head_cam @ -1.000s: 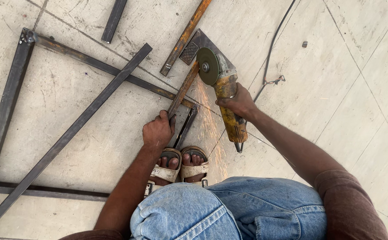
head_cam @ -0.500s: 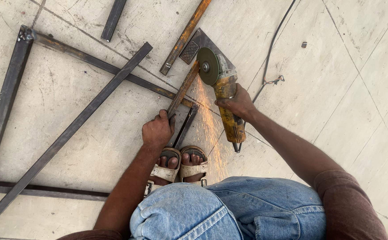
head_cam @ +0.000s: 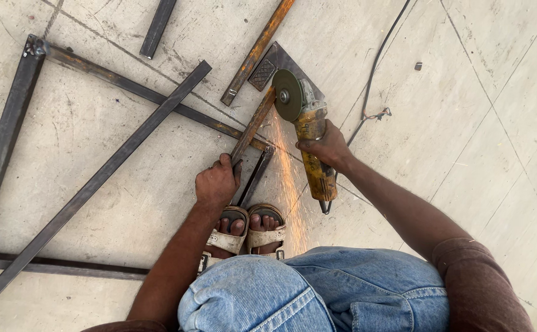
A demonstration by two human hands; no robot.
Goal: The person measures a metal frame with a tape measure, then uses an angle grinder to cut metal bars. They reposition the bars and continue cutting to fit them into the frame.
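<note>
Squatting over the work, the person holds a yellow angle grinder (head_cam: 308,132) in the right hand (head_cam: 327,147), fingers wrapped tight around its body; the left hand (head_cam: 217,183) presses down on a short rusty steel bar (head_cam: 253,126), fingers closed over its near end, just ahead of the sandalled feet (head_cam: 250,229); the green disc (head_cam: 287,95) meets the bar's far end, and sparks (head_cam: 287,178) stream back toward the knees; by my reading the cut is under way and not finished, since the bar looks whole at the disc; a longer frame of dark steel lengths (head_cam: 114,150) lies crossed to the left, its corner joints seemingly already made; another rusty bar (head_cam: 257,52) and a triangular plate (head_cam: 280,64) lie just beyond the disc; a black cable (head_cam: 373,67) trails off up the pale, scratched concrete floor (head_cam: 465,123), which is marked with thin seams; no walls show.
</note>
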